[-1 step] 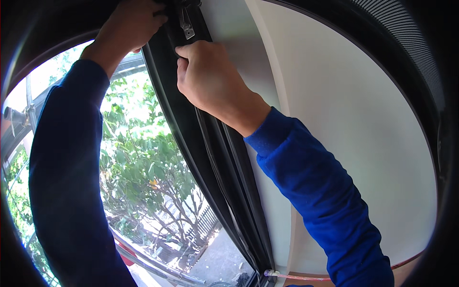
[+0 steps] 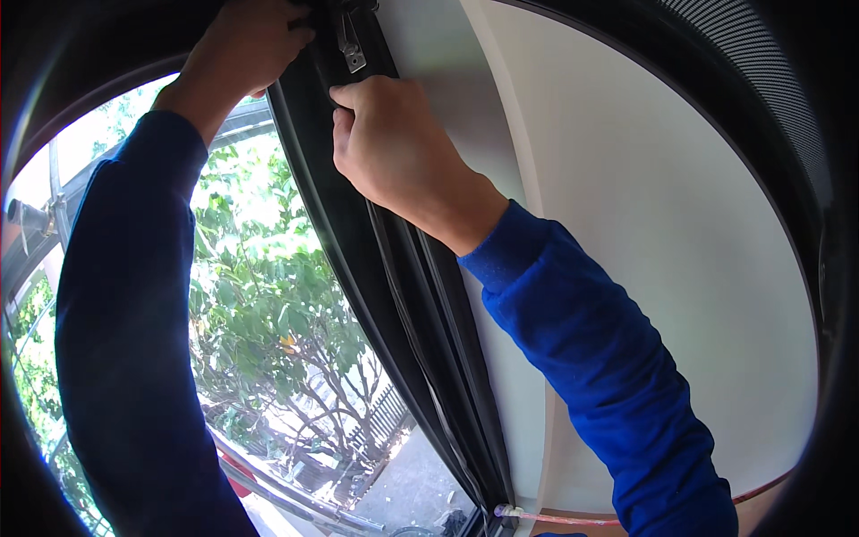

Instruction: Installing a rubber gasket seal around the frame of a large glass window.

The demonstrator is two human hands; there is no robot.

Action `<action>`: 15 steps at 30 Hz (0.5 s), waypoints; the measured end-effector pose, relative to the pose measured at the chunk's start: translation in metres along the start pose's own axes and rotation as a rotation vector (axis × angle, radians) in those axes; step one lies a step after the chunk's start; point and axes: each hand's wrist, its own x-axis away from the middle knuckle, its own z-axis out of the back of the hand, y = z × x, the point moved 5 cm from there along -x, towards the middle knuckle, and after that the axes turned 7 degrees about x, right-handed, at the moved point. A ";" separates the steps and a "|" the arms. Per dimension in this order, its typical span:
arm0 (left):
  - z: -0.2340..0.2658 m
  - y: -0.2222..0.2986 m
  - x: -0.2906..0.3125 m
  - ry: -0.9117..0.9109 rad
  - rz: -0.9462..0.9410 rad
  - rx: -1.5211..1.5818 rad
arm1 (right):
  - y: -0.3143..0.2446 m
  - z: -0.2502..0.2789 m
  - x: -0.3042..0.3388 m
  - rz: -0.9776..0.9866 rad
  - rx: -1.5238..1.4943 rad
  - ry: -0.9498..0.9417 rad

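Upper left and centre, the left hand (image 2: 246, 49) and right hand (image 2: 394, 143) curl near a metal bracket (image 2: 355, 59), holds hidden; slipping could graze them.

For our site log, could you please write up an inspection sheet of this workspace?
Surface: dark frame beside a pale panel.
Job's things: metal bracket on the frame, above the right hand.
Clutter: slim reddish strip, low beside the frame.
Hands: left hand high, right hand lower; what either holds is unclear.
Cables: thin dark line below the right hand; cable or seal, cannot tell.
Surroundings: leafy shrub, fence and paving outside.
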 end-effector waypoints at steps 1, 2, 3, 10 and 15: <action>0.003 0.003 0.004 0.135 -0.064 -0.096 | 0.000 -0.001 0.000 -0.002 0.007 -0.016; 0.004 0.015 0.011 0.273 -0.129 -0.187 | 0.001 0.000 0.000 -0.002 0.010 -0.019; 0.006 0.026 0.019 0.410 -0.194 -0.281 | 0.000 0.000 0.000 -0.013 0.030 -0.049; 0.026 0.042 0.026 0.422 0.001 -0.128 | -0.006 0.001 -0.007 -0.057 0.029 -0.108; 0.016 0.006 0.006 0.073 0.399 0.174 | -0.007 0.001 -0.008 0.001 0.024 -0.046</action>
